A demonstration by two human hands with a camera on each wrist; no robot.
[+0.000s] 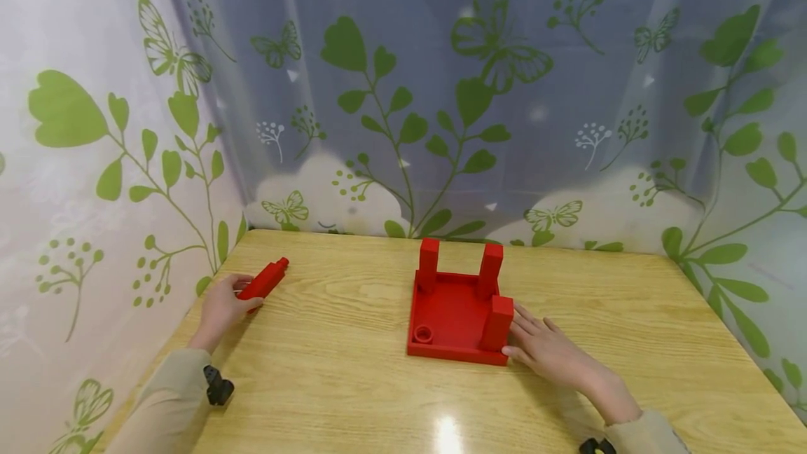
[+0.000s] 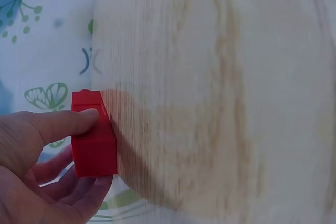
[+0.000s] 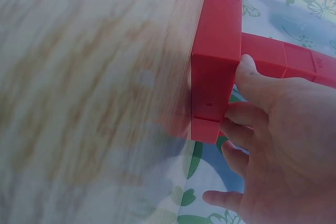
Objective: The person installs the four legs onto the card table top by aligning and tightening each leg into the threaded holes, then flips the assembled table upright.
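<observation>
My left hand (image 1: 222, 305) holds a loose red leg (image 1: 267, 280), a square block with a small round peg at its far end. In the left wrist view the thumb lies on one face of this leg (image 2: 94, 153) and the fingers on the opposite side. A red square base (image 1: 452, 317) with a low rim lies on the table. Three red legs stand upright at its corners; its near left corner has a round socket (image 1: 423, 334). My right hand (image 1: 555, 356) touches the base's near right corner, beside the front leg (image 1: 498, 324), with fingers extended along the side.
Both items are on a wooden table (image 1: 340, 384). Patterned curtains (image 1: 403, 90) with leaves and butterflies rise along the table's back and sides. A black wrist strap (image 1: 217, 385) sits at the left cuff.
</observation>
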